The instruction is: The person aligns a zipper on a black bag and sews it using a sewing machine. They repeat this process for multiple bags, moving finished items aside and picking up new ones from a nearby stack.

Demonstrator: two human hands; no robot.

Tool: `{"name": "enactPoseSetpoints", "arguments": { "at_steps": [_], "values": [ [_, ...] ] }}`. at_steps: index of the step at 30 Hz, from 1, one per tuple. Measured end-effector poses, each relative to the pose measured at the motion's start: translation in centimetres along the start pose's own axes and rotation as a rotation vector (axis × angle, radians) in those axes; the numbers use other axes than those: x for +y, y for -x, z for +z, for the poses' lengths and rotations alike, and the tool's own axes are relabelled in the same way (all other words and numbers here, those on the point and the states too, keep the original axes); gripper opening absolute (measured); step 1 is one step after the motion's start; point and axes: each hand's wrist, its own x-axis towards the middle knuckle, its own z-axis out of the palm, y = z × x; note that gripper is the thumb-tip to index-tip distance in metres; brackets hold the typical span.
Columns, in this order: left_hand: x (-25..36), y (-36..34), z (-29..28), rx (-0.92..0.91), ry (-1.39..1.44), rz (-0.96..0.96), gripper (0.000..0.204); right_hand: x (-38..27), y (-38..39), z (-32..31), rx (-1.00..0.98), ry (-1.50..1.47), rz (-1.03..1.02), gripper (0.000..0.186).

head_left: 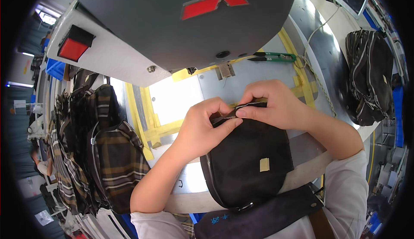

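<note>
A black fabric bag piece (241, 152) with a metal zipper along its edge lies before me, its lower end over the front edge of the sewing table. A small pale yellow tag (264, 165) is stuck on it. At its far edge, my left hand (202, 127) pinches the zippered rim between thumb and fingers. Close beside it, on the right, my right hand (274, 105) grips the same rim, thumb on top. The fabric between my fingertips is partly hidden by them. Both hands are just in front of the sewing machine's needle area.
The grey sewing machine head (172, 32) overhangs the far side. Green-handled thread snips (278, 57) lie behind the needle plate (225, 70). Plaid bag pieces (118, 157) are piled at left, dark zippered ones (368, 79) at right. A dark cloth (254, 219) covers my lap.
</note>
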Motion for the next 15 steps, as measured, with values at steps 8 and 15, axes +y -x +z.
{"name": "enactPoseSetpoints", "arguments": {
  "at_steps": [8, 15],
  "values": [
    [0.18, -0.35, -0.95, -0.138, 0.048, -0.009, 0.018, -0.10, 0.03, -0.23, -0.025, 0.001, -0.109, 0.013],
    [-0.13, -0.01, -0.51, 0.024, -0.051, 0.024, 0.016, 0.44, -0.07, 0.65, 0.122, 0.146, -0.281, 0.013]
  ]
}}
